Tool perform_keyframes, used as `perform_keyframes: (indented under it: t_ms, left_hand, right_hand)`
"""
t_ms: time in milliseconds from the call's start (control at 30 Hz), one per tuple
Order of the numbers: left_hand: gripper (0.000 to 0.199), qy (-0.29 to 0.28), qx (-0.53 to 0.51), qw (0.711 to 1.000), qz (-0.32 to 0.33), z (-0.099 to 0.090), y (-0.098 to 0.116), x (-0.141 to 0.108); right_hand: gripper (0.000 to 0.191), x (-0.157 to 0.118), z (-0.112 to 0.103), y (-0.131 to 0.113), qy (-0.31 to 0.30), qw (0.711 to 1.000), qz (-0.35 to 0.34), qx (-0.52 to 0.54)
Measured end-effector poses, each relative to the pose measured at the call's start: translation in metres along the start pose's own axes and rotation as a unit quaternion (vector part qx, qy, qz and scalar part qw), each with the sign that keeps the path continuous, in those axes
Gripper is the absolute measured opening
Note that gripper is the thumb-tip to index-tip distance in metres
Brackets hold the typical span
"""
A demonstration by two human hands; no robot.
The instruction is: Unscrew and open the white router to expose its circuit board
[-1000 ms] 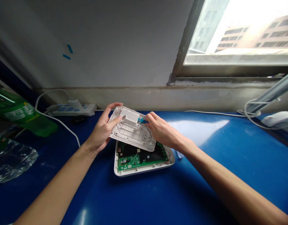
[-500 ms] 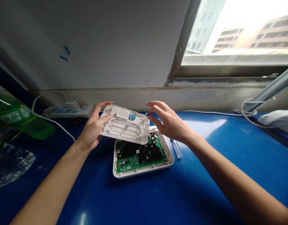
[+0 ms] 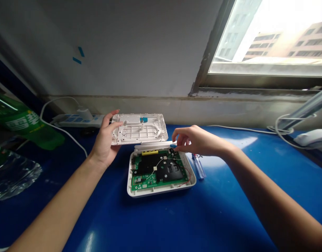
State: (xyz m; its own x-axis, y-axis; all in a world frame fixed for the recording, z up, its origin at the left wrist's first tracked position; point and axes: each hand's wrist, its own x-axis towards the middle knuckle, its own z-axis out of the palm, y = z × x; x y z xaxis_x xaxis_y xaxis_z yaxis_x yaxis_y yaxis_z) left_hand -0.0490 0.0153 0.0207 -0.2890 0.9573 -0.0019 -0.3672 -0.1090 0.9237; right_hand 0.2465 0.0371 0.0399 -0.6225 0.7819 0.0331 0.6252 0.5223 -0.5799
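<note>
My left hand [image 3: 104,140] grips the left edge of a white perforated plastic router cover [image 3: 140,134], holding it up with its inner side showing. A small blue tab [image 3: 143,119] sits on that cover. My right hand [image 3: 196,141] reaches over the far right corner of an open white casing base [image 3: 161,191], its thumb and fingers pinched on a small blue connector [image 3: 172,145]. The base holds a green circuit board [image 3: 158,181] with black shielding, thin wires and a yellow connector strip [image 3: 149,152].
A clear-handled screwdriver [image 3: 199,167] lies right of the casing on the blue table [image 3: 229,210]. Further left are a green bottle [image 3: 24,124], a crumpled plastic bag [image 3: 11,175] and a white power strip [image 3: 77,120]. The wall and a window stand behind.
The cover has moved left and now lies flatter, still in my left hand. My right hand has left the cover and moved down to the casing's far right corner.
</note>
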Motion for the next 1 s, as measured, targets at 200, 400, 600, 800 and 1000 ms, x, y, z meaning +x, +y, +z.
perform_keyframes:
  t_ms: [200, 400, 600, 800, 1000]
  left_hand:
    - [0.065, -0.043, -0.022, 0.999, -0.025, 0.01, -0.002, -0.013]
    - [0.071, -0.096, -0.007, 0.995, -0.008, 0.017, -0.01, -0.027]
    - [0.075, -0.125, 0.016, 0.992, -0.01, 0.022, -0.016, -0.034]
    - [0.072, -0.164, 0.01, 0.986, -0.012, 0.023, -0.018, -0.04]
    - [0.088, -0.153, 0.13, 0.979, 0.03, 0.02, -0.02, -0.034]
  right_hand:
    - [0.025, -0.004, -0.012, 0.001, 0.051, 0.998, 0.033, -0.01]
    - [0.051, -0.01, -0.026, 0.01, 0.142, 0.989, -0.017, 0.05]
    - [0.105, -0.017, -0.024, -0.003, 0.075, 0.991, -0.11, -0.001]
    - [0.114, -0.015, -0.014, -0.002, 0.103, 0.983, -0.131, -0.074]
    - [0.112, -0.017, -0.032, 0.015, 0.167, 0.97, -0.138, -0.112]
